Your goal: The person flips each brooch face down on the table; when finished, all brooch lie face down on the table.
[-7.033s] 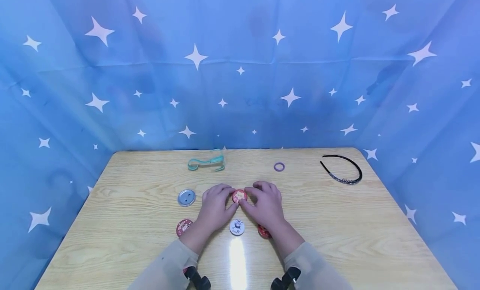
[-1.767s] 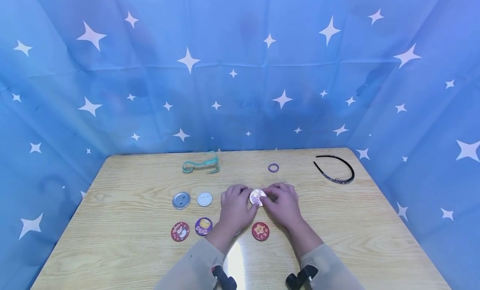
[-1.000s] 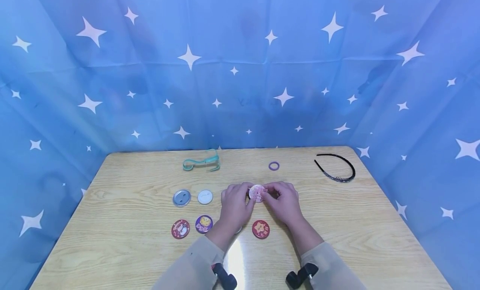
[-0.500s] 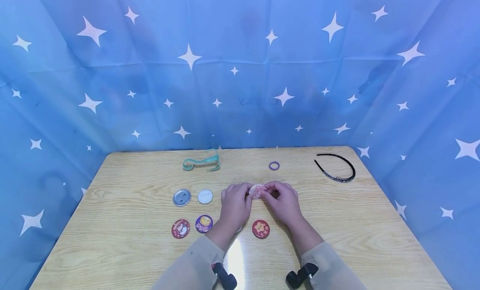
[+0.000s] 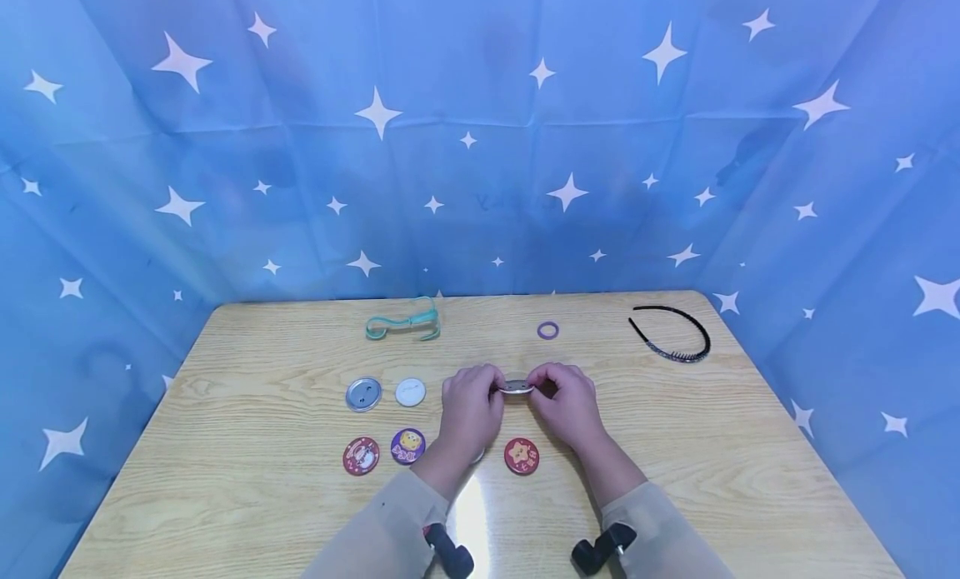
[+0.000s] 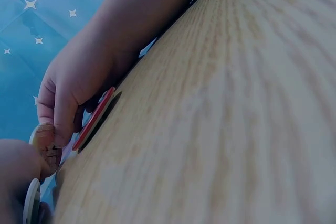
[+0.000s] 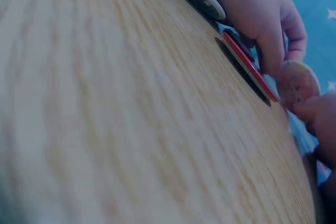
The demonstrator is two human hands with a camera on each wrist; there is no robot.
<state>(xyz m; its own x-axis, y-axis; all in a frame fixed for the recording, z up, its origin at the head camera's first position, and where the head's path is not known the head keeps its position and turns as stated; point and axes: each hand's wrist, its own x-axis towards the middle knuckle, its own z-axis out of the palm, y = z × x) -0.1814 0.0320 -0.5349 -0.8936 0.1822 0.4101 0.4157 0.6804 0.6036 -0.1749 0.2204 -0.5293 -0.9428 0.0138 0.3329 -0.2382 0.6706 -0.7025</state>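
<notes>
Left hand (image 5: 471, 408): fingers drawn in, pinching the badge's (image 5: 516, 386) left rim | right hand (image 5: 564, 404): same pinch, opposite rim | badge: tilted between them above the table (image 5: 697, 471), presumably edge-held so its faces are uncovered | star badge (image 5: 521, 456): lying nearer the person

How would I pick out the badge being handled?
Over the wooden table, find the left hand and right hand. Pinched between them is the held badge. Unlike the red star badge lying face up lower in the head view, it is tilted and shows as a thin sliver.
</notes>
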